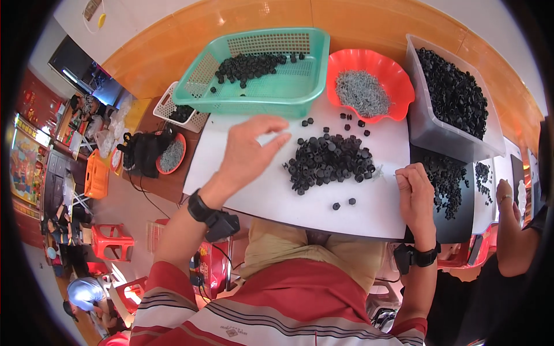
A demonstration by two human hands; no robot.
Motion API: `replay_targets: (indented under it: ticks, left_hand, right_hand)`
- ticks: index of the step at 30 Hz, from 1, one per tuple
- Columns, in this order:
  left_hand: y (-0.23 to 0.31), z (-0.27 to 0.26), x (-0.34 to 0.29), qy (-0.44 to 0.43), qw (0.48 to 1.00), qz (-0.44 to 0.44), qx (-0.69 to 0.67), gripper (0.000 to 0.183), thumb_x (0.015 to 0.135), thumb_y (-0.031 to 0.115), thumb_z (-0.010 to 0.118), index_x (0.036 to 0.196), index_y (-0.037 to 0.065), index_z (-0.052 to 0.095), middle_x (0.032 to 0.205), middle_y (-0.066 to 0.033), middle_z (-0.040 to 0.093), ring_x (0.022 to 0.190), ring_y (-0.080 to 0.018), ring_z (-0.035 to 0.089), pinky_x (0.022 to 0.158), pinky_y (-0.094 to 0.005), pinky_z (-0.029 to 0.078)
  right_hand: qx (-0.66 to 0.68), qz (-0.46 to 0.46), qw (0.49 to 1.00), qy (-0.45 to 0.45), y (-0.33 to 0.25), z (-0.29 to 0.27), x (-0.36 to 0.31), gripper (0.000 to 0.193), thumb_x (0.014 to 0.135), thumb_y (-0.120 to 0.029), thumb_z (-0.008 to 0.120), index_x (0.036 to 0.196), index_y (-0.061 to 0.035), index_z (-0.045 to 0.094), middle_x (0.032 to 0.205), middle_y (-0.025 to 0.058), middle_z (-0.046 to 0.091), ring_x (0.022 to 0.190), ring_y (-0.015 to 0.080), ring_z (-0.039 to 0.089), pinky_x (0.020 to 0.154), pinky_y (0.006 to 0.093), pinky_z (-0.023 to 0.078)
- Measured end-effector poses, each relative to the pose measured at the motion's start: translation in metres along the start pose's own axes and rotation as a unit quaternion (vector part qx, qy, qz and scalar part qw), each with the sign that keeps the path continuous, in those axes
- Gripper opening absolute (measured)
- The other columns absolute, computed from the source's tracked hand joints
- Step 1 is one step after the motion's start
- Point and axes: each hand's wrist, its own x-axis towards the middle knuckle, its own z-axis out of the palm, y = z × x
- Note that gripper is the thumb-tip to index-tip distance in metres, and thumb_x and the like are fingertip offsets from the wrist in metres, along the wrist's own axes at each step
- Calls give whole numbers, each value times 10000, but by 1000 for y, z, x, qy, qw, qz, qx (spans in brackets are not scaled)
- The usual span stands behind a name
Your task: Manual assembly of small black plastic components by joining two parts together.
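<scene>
A heap of small black plastic knobs (329,161) lies on the white tabletop (248,190) in front of me. Left of the heap, my left hand (252,147) hovers with thumb and fingers apart and nothing between them. At the right side of the white top, my right hand (416,193) is closed in a pinch, and a thin, light sliver like a screw pokes out at its fingertips. A few loose screws (378,172) lie between that hand and the heap. Two single knobs sit nearer to me, and several more are scattered on the far side.
Behind the heap stand a green basket (248,106) holding black knobs, a red scalloped bowl (401,95) of grey screws, and a clear bin (441,138) full of black parts. More black parts (444,184) cover a dark surface at right. Another person's arm (511,230) is beyond.
</scene>
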Motion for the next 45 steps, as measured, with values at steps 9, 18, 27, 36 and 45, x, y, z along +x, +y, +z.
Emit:
replay_targets:
  ticks: [9,18,27,36,45]
  left_hand:
    - [-10,10,-38,-147,986,-61,-49,208,841,29,777,1044,7,738,1087,-134,749,1008,-243,715,925,-338,544]
    - [-16,12,-38,-186,982,-27,23,171,844,34,756,1014,21,741,1063,-120,750,978,-271,698,857,-366,552]
    - [-4,10,-51,-135,989,-47,-23,197,811,-3,764,1004,27,743,1059,-122,746,974,-294,698,841,-361,557]
    - [68,54,-91,-65,981,179,36,193,762,32,810,932,55,722,1033,-65,727,911,-269,670,774,-358,571]
    - [50,82,-94,-72,982,174,33,232,752,38,825,962,51,727,1000,-65,734,905,-273,675,760,-358,565]
  right_hand:
    - [63,22,998,-3,-19,-4,-13,36,968,-26,616,981,4,632,916,144,594,732,302,589,651,355,477]
    - [98,21,995,-8,-27,0,-22,38,961,-13,623,988,2,645,903,125,584,743,252,569,649,326,453]
    - [126,34,991,13,-37,5,-27,47,959,-9,634,1002,-5,654,903,110,584,748,223,555,650,309,442]
    - [173,2,985,26,-49,17,-35,80,952,4,651,1028,-14,666,899,108,589,723,197,542,619,292,432]
    - [184,-5,982,36,-54,15,-44,79,958,-10,659,1035,-4,677,903,118,606,687,187,548,595,293,442]
